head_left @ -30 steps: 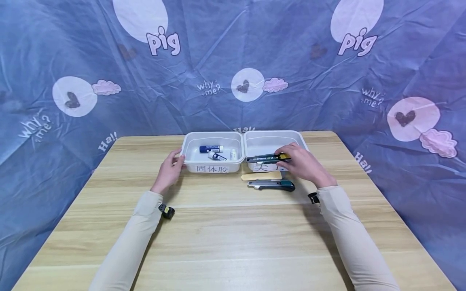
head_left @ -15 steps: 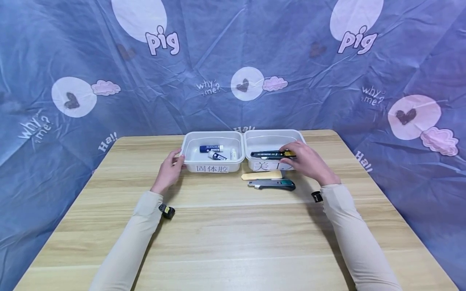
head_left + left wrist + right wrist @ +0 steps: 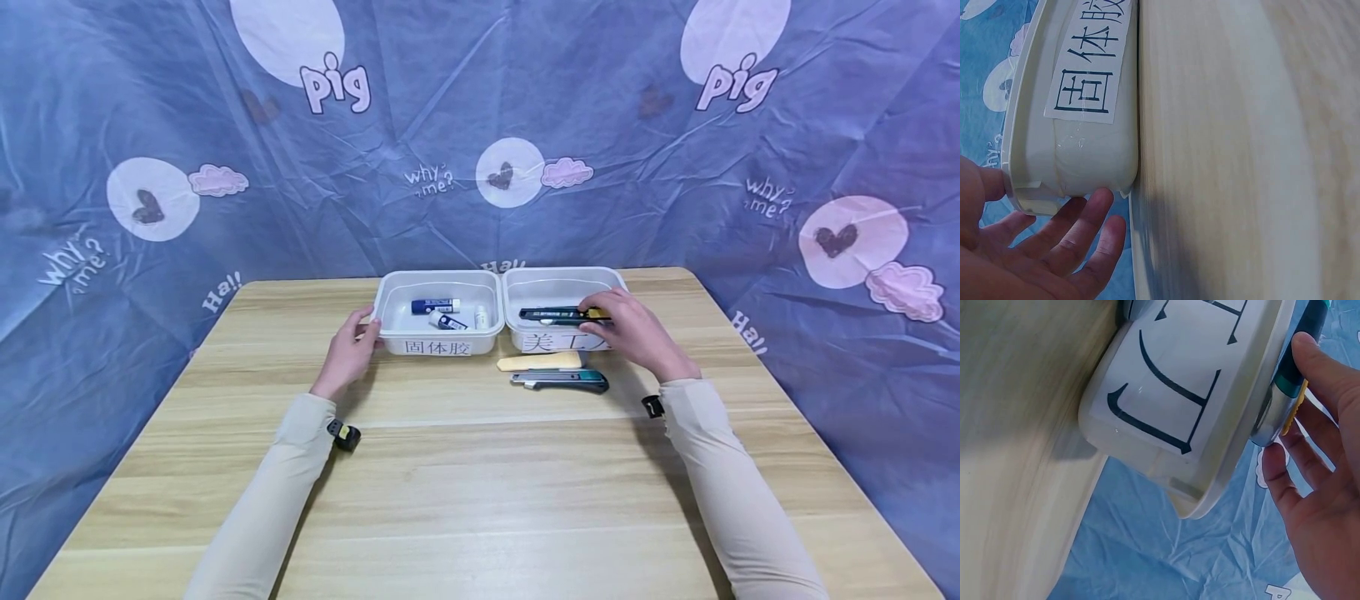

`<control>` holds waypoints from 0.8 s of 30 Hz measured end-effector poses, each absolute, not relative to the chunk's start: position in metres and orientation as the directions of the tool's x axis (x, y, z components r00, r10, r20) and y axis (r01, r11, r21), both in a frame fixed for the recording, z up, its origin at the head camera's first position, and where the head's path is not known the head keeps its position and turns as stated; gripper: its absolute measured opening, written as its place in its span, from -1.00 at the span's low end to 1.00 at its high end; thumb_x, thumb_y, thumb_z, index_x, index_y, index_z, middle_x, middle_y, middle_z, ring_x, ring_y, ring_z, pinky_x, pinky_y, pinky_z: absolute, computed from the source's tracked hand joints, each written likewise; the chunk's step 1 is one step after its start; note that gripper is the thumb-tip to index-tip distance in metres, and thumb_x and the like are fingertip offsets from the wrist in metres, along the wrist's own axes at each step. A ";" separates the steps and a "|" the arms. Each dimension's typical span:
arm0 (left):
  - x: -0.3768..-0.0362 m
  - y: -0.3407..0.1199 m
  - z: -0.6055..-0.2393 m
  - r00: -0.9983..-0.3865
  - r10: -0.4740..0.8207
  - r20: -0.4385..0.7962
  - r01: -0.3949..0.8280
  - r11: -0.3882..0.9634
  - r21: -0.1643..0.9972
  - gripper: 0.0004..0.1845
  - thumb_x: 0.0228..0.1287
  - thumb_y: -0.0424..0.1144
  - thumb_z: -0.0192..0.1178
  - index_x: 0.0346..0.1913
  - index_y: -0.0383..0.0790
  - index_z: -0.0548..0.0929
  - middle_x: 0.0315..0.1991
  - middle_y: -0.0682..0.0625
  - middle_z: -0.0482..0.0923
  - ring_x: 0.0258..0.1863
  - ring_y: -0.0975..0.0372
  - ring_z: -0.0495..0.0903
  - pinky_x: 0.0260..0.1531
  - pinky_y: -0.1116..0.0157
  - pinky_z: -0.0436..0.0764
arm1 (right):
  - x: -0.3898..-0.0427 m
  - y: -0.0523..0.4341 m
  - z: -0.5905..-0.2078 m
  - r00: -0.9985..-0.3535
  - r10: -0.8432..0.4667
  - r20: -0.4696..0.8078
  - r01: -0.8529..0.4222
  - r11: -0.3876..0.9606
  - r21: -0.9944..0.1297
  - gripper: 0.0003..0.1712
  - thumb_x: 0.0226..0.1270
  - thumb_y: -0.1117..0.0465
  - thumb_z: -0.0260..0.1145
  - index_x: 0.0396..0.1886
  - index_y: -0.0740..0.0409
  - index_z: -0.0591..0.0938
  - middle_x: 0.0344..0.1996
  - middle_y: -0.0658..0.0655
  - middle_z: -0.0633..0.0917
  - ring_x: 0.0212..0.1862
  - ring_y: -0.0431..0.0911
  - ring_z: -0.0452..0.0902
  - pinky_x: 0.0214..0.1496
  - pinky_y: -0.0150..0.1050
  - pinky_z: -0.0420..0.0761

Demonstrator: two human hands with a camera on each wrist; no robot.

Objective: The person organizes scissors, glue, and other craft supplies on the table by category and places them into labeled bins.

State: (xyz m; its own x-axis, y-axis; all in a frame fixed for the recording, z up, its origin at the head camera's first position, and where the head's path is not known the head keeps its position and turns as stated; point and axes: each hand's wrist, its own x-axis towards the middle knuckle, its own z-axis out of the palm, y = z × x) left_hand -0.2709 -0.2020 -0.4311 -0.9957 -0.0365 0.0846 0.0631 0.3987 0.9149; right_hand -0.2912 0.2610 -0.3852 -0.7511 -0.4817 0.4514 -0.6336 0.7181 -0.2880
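Head view shows the right hand (image 3: 633, 333) with its fingers (image 3: 600, 302) curled round the yellow-tipped end of a dark utility knife (image 3: 555, 314), which is held level over the right white bin (image 3: 558, 283), above its front rim. Right wrist view adds what the head view cannot: the thumb (image 3: 1322, 362) presses the knife's teal body against the bin's rim (image 3: 1260, 394), the metal end showing beside the paper label, while the other fingers lie loose underneath.

Left hand (image 3: 348, 350) rests at the near left corner of the left white bin (image 3: 390, 292); left wrist view shows its fingers (image 3: 1085, 219) straight and spread, touching the bin's wall below the label, gripping nothing.

Glue sticks (image 3: 437, 307) lie inside that bin. On the counter (image 3: 480, 483), just before the right bin, lie a beige cutter (image 3: 540, 362) and a teal-ended knife (image 3: 560, 381).
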 end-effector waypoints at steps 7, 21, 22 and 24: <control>-0.269 -0.202 -0.430 -0.996 -0.037 0.084 0.062 0.400 0.914 -0.43 0.67 -0.10 -0.10 0.58 -0.26 0.19 0.21 -0.49 0.52 0.07 -0.25 0.66 0.21 -0.03 0.63 | -0.292 0.263 -0.386 -0.756 -0.469 0.458 -0.628 0.717 -0.302 -0.71 0.23 0.29 0.53 -0.06 0.20 0.71 -0.05 0.17 0.75 0.11 0.08 0.58 0.22 0.08 0.56; -0.269 -0.202 -0.428 -0.996 -0.032 0.080 0.061 0.380 0.923 -0.43 0.67 -0.12 -0.09 0.58 -0.27 0.19 0.23 -0.50 0.51 0.08 -0.26 0.65 0.21 -0.01 0.64 | -0.296 0.266 -0.390 -0.702 -0.494 0.513 -0.674 0.692 -0.257 -0.73 0.20 0.35 0.53 -0.12 0.27 0.70 -0.11 0.22 0.77 0.05 0.14 0.59 0.18 0.11 0.53; -0.268 -0.202 -0.428 -0.996 -0.032 0.079 0.061 0.376 0.925 -0.42 0.67 -0.12 -0.08 0.58 -0.27 0.19 0.23 -0.50 0.50 0.08 -0.26 0.65 0.20 -0.02 0.64 | -0.297 0.266 -0.390 -0.701 -0.493 0.515 -0.674 0.693 -0.255 -0.74 0.20 0.35 0.53 -0.12 0.27 0.71 -0.11 0.22 0.77 0.05 0.14 0.59 0.19 0.12 0.53; -0.268 -0.201 -0.427 -0.996 -0.029 0.080 0.064 0.366 0.928 -0.42 0.67 -0.12 -0.09 0.58 -0.28 0.18 0.24 -0.51 0.49 0.09 -0.28 0.64 0.21 -0.02 0.64 | -0.297 0.267 -0.390 -0.702 -0.491 0.516 -0.672 0.695 -0.254 -0.75 0.20 0.34 0.53 -0.13 0.27 0.71 -0.11 0.23 0.77 0.05 0.15 0.59 0.19 0.13 0.51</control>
State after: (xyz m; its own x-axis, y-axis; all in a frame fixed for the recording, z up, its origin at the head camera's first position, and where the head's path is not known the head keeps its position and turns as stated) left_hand -0.2679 -0.2014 -0.4268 -0.9964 -0.0286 0.0799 0.0640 0.3659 0.9285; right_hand -0.2970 0.2666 -0.3904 -0.7022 -0.4906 0.5159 -0.6723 0.6953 -0.2539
